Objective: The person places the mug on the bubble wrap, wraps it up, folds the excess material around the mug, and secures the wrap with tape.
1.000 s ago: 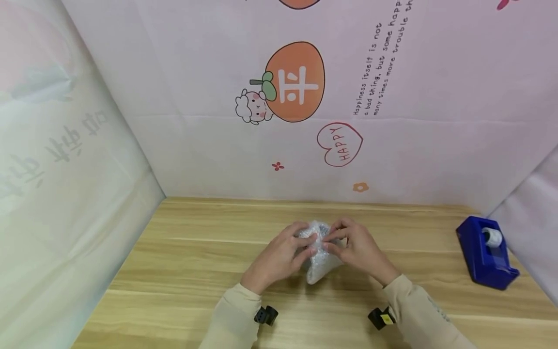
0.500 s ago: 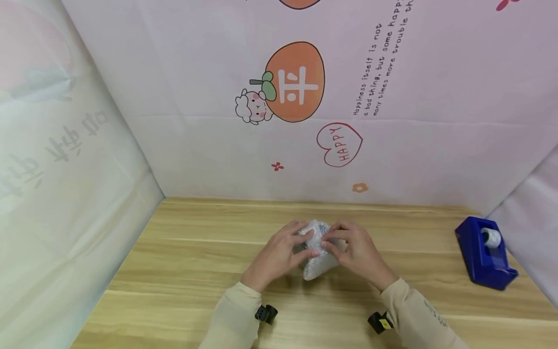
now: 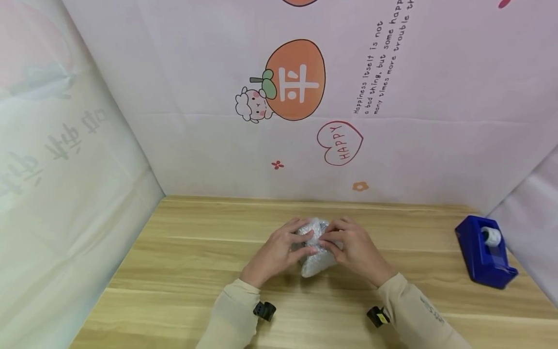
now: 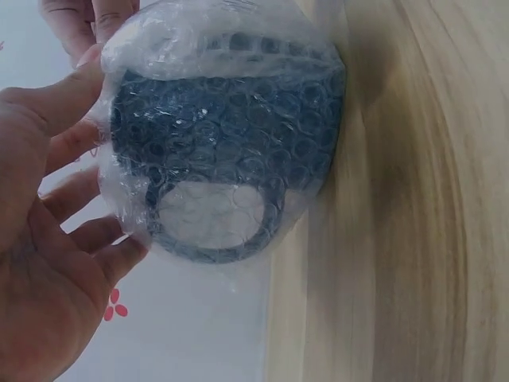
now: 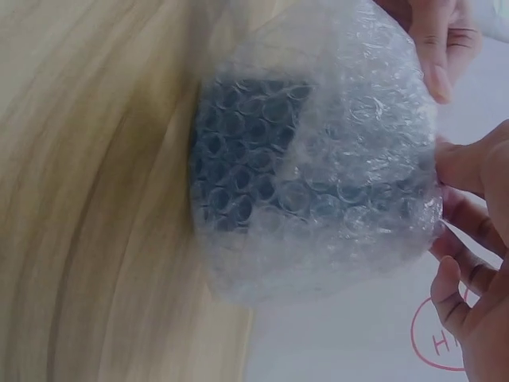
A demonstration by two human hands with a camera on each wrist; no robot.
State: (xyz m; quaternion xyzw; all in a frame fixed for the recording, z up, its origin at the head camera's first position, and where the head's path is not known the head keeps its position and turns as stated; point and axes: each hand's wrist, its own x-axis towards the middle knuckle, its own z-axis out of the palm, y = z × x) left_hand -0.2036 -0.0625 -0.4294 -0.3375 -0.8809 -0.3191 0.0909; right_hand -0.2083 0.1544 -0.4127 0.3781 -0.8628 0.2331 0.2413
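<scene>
I'm in a small screened-off work booth: beyond my fingers (image 4: 73, 193) rises a creased sheet (image 3: 209, 150) of cartoon prints, more sheeting (image 3: 74, 213) closes both sides, a wood-grain desk (image 3: 187, 264) lies beneath, and a tape dispenser (image 3: 476, 257) sits rightward.

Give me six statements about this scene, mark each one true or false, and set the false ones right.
1. The left hand and the right hand are both touching the bubble wrap. True.
2. The tape dispenser is red. False: it is blue.
3. Through the wrap, the left wrist view shows a dark mug-shaped object with a handle-like loop. True.
4. The tape dispenser stands to the person's left. False: it stands to the person's right, apart from both hands.
5. The heart outline on the back wall reads HAPPY. True.
6. The table has a plain black top. False: its top is light with wood grain.
</scene>
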